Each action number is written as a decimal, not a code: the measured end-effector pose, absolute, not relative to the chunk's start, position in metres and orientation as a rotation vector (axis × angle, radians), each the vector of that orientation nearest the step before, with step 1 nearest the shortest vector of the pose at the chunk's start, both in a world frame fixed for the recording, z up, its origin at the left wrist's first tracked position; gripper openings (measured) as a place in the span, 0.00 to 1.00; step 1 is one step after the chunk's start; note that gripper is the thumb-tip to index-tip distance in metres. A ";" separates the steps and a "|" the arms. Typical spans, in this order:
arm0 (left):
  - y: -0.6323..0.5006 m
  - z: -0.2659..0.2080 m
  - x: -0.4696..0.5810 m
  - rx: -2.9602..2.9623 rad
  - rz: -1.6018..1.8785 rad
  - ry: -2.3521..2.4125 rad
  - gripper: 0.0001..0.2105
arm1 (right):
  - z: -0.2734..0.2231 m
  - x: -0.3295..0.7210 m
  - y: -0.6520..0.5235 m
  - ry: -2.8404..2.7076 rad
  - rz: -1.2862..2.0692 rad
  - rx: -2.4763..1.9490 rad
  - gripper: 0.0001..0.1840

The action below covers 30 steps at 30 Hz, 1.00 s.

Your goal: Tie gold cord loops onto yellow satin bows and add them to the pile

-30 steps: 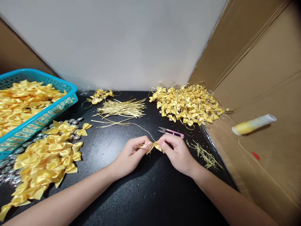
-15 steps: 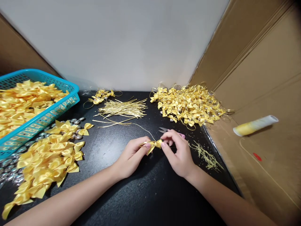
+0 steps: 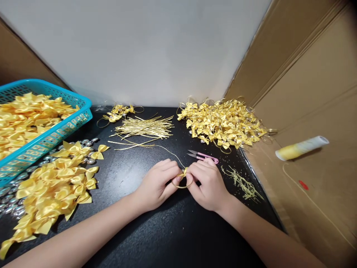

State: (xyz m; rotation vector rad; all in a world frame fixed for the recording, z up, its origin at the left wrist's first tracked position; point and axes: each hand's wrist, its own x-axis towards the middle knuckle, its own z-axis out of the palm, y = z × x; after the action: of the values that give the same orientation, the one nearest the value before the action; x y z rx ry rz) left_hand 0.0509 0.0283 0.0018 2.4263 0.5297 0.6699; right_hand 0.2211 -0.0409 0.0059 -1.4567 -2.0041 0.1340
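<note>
Between my hands, low over the black table, is a small yellow satin bow [image 3: 184,171], mostly hidden by fingers. A gold cord loop [image 3: 182,187] hangs from it toward me. My left hand [image 3: 160,184] pinches the bow's left side, and my right hand [image 3: 208,183] pinches its right side. From the bow a thin pale thread [image 3: 171,152] runs back to the gold cords. Pink-handled thread snips [image 3: 205,155] lie just behind my right hand, blades pointing left.
A turquoise basket [image 3: 60,133] of bows stands left. Loose bows [image 3: 55,186] and silvery beads [image 3: 9,199] lie before it. Gold cords [image 3: 145,127] lie mid-table. Finished looped bows [image 3: 223,123] heap at back right. Thread scraps [image 3: 245,184] and a thread tube [image 3: 302,148] are right.
The bow has turned in my hands, and its gold loop now shows toward me. My fingers have closed in around it. The snips are more exposed.
</note>
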 end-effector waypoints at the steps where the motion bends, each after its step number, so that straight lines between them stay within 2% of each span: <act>1: 0.028 0.002 0.051 2.427 0.668 0.536 0.14 | 0.005 0.221 -0.041 -1.986 0.139 -1.436 0.13; 14: 0.022 0.011 0.053 2.372 0.813 0.665 0.15 | 0.007 0.214 -0.040 -1.652 0.248 -1.303 0.13; 25: 0.023 0.008 0.051 2.347 0.804 0.608 0.14 | 0.005 0.221 -0.040 -1.743 0.295 -1.287 0.08; 30: 0.022 0.005 0.050 2.387 0.799 0.604 0.13 | 0.005 0.223 -0.041 -1.756 0.303 -1.288 0.08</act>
State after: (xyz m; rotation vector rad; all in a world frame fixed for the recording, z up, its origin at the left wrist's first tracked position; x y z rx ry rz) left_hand 0.0497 0.0223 0.0054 2.3867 0.6042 0.7987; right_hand 0.2227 -0.0409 0.0051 -1.2876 -1.7557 0.3026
